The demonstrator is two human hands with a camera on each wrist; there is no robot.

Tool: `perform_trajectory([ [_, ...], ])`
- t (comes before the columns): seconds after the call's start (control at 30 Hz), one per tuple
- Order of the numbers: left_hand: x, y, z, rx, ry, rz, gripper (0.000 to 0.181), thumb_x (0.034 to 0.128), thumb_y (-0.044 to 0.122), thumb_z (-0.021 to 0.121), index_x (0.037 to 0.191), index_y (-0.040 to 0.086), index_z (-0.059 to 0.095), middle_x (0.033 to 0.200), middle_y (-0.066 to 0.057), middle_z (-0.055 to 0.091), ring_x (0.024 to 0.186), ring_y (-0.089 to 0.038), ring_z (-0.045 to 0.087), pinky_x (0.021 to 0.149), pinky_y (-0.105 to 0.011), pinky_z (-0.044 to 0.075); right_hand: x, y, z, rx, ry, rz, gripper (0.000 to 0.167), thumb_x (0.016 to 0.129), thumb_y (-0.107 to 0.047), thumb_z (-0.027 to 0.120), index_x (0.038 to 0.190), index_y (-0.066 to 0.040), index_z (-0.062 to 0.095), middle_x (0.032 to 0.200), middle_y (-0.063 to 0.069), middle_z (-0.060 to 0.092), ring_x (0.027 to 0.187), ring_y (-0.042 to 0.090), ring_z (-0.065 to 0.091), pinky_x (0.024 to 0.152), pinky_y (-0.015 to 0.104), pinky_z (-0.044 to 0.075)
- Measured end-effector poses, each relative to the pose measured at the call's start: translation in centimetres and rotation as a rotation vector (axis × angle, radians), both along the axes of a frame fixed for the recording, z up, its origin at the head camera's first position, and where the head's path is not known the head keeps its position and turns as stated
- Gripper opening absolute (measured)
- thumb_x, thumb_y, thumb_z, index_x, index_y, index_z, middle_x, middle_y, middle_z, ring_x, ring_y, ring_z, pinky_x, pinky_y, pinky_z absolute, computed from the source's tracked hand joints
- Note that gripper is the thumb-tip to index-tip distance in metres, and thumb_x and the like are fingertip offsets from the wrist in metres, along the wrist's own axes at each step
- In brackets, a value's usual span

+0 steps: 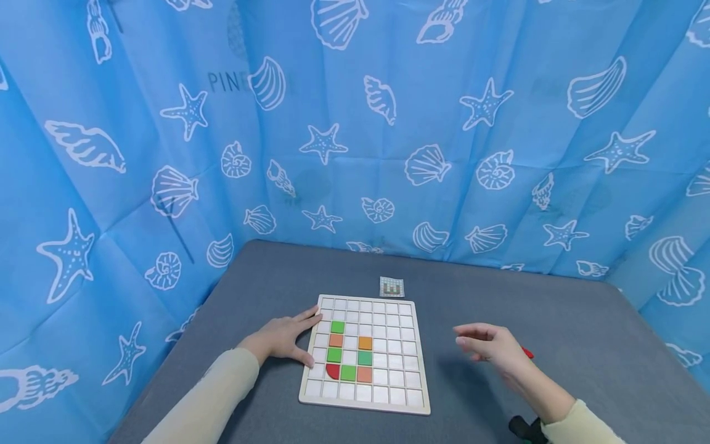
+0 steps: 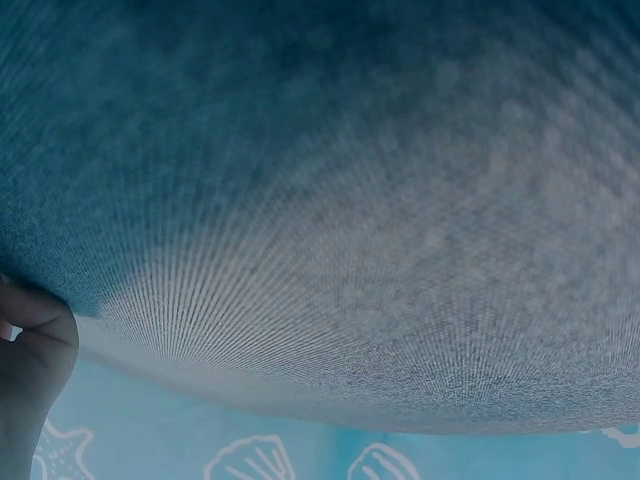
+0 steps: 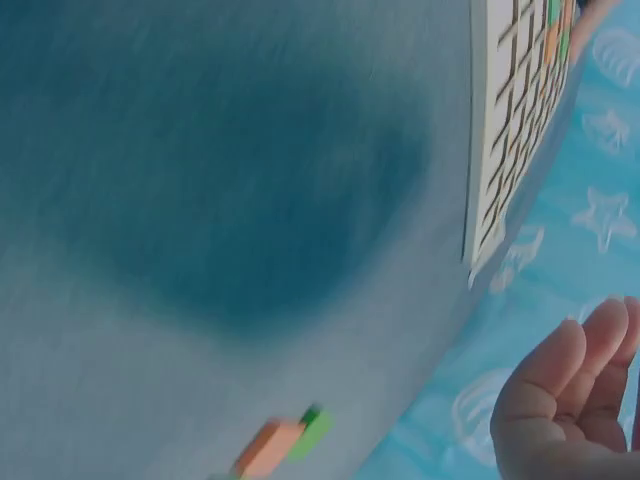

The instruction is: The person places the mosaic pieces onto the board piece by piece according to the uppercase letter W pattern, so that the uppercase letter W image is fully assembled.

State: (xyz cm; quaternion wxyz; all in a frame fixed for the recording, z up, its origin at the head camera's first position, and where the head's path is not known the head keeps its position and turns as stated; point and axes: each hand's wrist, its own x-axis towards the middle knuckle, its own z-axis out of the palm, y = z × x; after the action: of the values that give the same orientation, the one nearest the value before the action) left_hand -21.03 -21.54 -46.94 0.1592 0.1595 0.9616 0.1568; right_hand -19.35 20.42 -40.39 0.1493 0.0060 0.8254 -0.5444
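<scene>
Your left hand (image 1: 281,337) rests straight, spread fingers on the grid board's (image 1: 394,348) left edge. Your right hand (image 1: 490,346) hovers right of it, fingers loosely bent, holding nothing.

A dark grey, fabric-covered table (image 1: 310,265) with rounded far corners is carrying everything. A pale, square wooden board with a grid of white cells (image 1: 391,354) is lying flat on it. Just beyond the board's far edge, a small whitish printed card (image 1: 391,290) is resting. To the right, a bright red piece (image 1: 527,353) is lying, partly hidden; an orange block (image 3: 268,448) and a green block (image 3: 311,432) are sitting side by side, blurred.
</scene>
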Motion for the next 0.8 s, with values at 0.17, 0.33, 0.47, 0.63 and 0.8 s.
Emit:
perform_trajectory([
  [0.17, 0.0, 0.1, 0.0, 0.0, -0.011, -0.001, 0.103, 0.0722, 0.062, 0.076, 0.155, 0.024, 0.029, 0.161, 0.004, 0.019, 0.138, -0.038, 0.035, 0.104, -0.056, 0.033, -0.5, 2.7, 0.4, -0.016, -0.001, 0.051, 0.04, 0.097, -0.019, 0.062, 0.127, 0.007, 0.059, 0.107, 0.005, 0.067, 0.092, 0.021, 0.062, 0.079, 0.039, 0.052],
  [0.33, 0.0, 0.1, 0.1, -0.002, -0.007, -0.003, 0.102, 0.0724, 0.062, 0.076, 0.155, 0.024, 0.029, 0.161, 0.004, 0.019, 0.137, -0.038, 0.035, 0.104, -0.056, 0.033, -1.2, 5.1, 0.6, 0.022, 0.001, 0.102, 0.046, 0.097, -0.023, 0.063, 0.13, 0.007, 0.056, 0.113, 0.009, 0.065, 0.096, 0.02, 0.062, 0.083, 0.041, 0.051],
  [0.47, 0.0, 0.1, 0.2, -0.007, -0.007, 0.0, 0.102, 0.0726, 0.061, 0.076, 0.155, 0.024, 0.029, 0.161, 0.004, 0.019, 0.137, -0.039, 0.035, 0.104, -0.056, 0.033, -1.7, 6.9, 0.3, 0.064, 0.028, 0.174, 0.048, 0.098, -0.022, 0.06, 0.131, 0.011, 0.051, 0.123, 0.017, 0.06, 0.097, 0.017, 0.06, 0.082, 0.043, 0.051],
  [0.63, 0.0, 0.0, 0.1, -0.01, -0.005, -0.003, 0.102, 0.0724, 0.062, 0.076, 0.155, 0.024, 0.029, 0.161, 0.003, 0.019, 0.137, -0.039, 0.036, 0.104, -0.056, 0.033, -2.4, 9.3, -0.3, 0.08, 0.032, 0.288, 0.046, 0.1, -0.02, 0.056, 0.131, 0.014, 0.05, 0.126, 0.022, 0.057, 0.094, 0.011, 0.059, 0.08, 0.042, 0.052],
  [0.8, -0.1, 0.0, 0.0, -0.015, -0.005, -0.002, 0.103, 0.072, 0.063, 0.076, 0.155, 0.024, 0.029, 0.161, 0.005, 0.019, 0.136, -0.038, 0.036, 0.103, -0.056, 0.034, -3.1, 11.6, -1.0, 0.05, -0.018, 0.395, 0.036, 0.1, -0.016, 0.054, 0.13, 0.004, 0.059, 0.112, 0.01, 0.06, 0.087, 0.013, 0.054, 0.073, 0.037, 0.049],
])
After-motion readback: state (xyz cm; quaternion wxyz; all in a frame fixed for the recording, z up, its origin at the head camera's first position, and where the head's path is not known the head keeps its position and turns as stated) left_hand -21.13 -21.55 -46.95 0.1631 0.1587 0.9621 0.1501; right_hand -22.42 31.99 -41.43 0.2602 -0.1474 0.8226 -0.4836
